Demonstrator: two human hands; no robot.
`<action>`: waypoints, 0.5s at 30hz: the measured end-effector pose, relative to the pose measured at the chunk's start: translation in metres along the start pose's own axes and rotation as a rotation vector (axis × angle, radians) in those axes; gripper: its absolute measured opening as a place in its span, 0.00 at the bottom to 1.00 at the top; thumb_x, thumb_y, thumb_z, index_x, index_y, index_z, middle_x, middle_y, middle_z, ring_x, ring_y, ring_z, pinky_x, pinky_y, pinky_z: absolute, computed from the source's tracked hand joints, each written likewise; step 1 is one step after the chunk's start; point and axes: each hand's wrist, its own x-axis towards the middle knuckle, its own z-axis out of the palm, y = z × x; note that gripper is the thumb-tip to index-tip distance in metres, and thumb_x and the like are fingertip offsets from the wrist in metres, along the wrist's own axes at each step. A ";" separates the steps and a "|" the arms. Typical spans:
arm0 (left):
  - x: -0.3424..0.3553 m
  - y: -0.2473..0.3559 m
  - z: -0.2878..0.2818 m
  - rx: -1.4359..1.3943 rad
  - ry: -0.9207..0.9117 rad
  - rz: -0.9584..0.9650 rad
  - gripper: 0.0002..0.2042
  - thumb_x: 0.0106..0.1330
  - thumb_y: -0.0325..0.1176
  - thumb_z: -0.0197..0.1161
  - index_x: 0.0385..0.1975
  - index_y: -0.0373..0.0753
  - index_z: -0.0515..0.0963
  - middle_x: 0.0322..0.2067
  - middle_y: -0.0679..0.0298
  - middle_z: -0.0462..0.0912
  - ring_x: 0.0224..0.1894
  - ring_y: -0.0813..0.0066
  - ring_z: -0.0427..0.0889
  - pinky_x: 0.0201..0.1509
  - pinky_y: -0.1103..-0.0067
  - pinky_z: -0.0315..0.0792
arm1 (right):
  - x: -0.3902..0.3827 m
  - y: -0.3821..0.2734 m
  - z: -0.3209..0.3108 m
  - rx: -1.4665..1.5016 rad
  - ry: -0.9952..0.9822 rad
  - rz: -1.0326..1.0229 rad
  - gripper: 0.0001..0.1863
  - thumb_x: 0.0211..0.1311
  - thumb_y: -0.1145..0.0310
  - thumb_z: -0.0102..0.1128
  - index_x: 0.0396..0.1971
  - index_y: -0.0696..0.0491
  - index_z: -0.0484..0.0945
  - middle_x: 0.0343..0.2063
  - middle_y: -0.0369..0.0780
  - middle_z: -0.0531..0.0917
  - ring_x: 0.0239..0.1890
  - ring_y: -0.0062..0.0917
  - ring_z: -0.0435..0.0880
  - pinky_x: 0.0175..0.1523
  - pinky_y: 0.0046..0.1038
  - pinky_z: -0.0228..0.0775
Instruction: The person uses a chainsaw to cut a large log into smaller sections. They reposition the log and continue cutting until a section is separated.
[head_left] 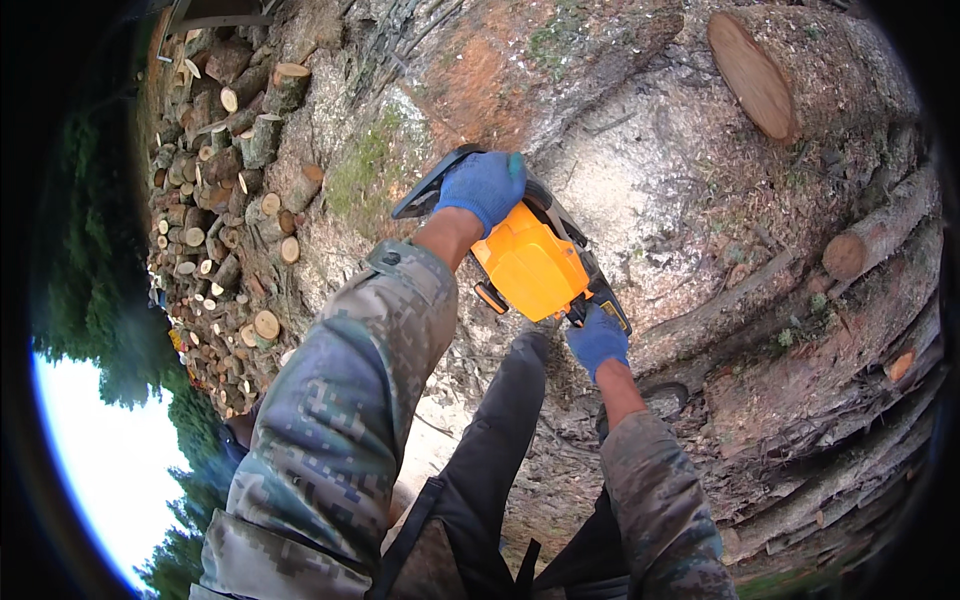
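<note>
A chainsaw with an orange-yellow body and black handles is held in front of me, above ground strewn with sawdust. My left hand, in a blue knit glove, is wrapped round its front handle, beside the black hand guard. Lower and to the right, my right hand, also blue-gloved, grips the rear handle. The guide bar and chain are mostly hidden behind the body and my left hand. Both forearms wear camouflage sleeves.
Cut log rounds lie heaped along the left. A thick sawn log rests at the upper right, with a thinner log below it. Several long trunks stack at the lower right. My dark-trousered leg stands under the saw.
</note>
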 end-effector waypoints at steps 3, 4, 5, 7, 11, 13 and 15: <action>-0.001 -0.005 0.000 -0.004 0.003 -0.006 0.27 0.75 0.51 0.46 0.33 0.32 0.83 0.35 0.37 0.83 0.41 0.35 0.82 0.50 0.50 0.74 | -0.005 -0.007 -0.003 -0.013 -0.023 0.015 0.25 0.54 0.55 0.65 0.49 0.54 0.78 0.43 0.54 0.85 0.49 0.51 0.84 0.54 0.48 0.75; -0.001 -0.003 -0.002 -0.003 0.000 -0.006 0.27 0.75 0.51 0.46 0.33 0.32 0.83 0.35 0.37 0.83 0.41 0.35 0.82 0.51 0.50 0.74 | -0.005 -0.007 -0.004 -0.012 -0.031 0.024 0.25 0.54 0.54 0.65 0.49 0.54 0.78 0.43 0.54 0.85 0.49 0.51 0.84 0.54 0.48 0.75; 0.000 -0.001 -0.004 -0.001 -0.001 -0.001 0.27 0.75 0.51 0.46 0.33 0.32 0.83 0.35 0.37 0.83 0.41 0.35 0.82 0.51 0.50 0.74 | -0.005 -0.008 -0.005 -0.021 -0.029 0.031 0.25 0.54 0.54 0.65 0.49 0.54 0.78 0.44 0.54 0.85 0.50 0.51 0.84 0.55 0.48 0.75; 0.001 -0.003 -0.007 0.010 -0.001 0.003 0.27 0.74 0.51 0.46 0.32 0.32 0.83 0.35 0.37 0.83 0.41 0.35 0.82 0.51 0.51 0.74 | -0.007 -0.011 -0.005 -0.038 -0.032 0.036 0.26 0.55 0.54 0.65 0.49 0.55 0.77 0.44 0.53 0.86 0.50 0.50 0.84 0.55 0.47 0.75; 0.002 -0.004 -0.013 0.021 -0.002 -0.011 0.27 0.74 0.51 0.46 0.32 0.32 0.83 0.36 0.38 0.83 0.41 0.35 0.82 0.51 0.51 0.74 | -0.012 -0.018 -0.011 -0.054 -0.054 0.031 0.27 0.55 0.53 0.64 0.51 0.55 0.76 0.46 0.52 0.86 0.52 0.49 0.84 0.56 0.46 0.75; 0.002 -0.004 -0.017 0.038 0.000 -0.016 0.27 0.74 0.52 0.46 0.33 0.32 0.83 0.36 0.38 0.83 0.42 0.36 0.82 0.51 0.51 0.74 | -0.018 -0.023 -0.016 -0.048 -0.070 0.036 0.28 0.55 0.53 0.64 0.51 0.56 0.76 0.46 0.53 0.85 0.52 0.48 0.84 0.57 0.46 0.75; 0.003 -0.004 -0.022 0.017 0.007 -0.015 0.27 0.74 0.52 0.46 0.35 0.32 0.83 0.37 0.38 0.83 0.43 0.36 0.82 0.51 0.51 0.74 | -0.021 -0.029 -0.019 -0.063 -0.083 0.041 0.29 0.55 0.53 0.64 0.52 0.56 0.76 0.47 0.52 0.85 0.53 0.48 0.84 0.57 0.45 0.75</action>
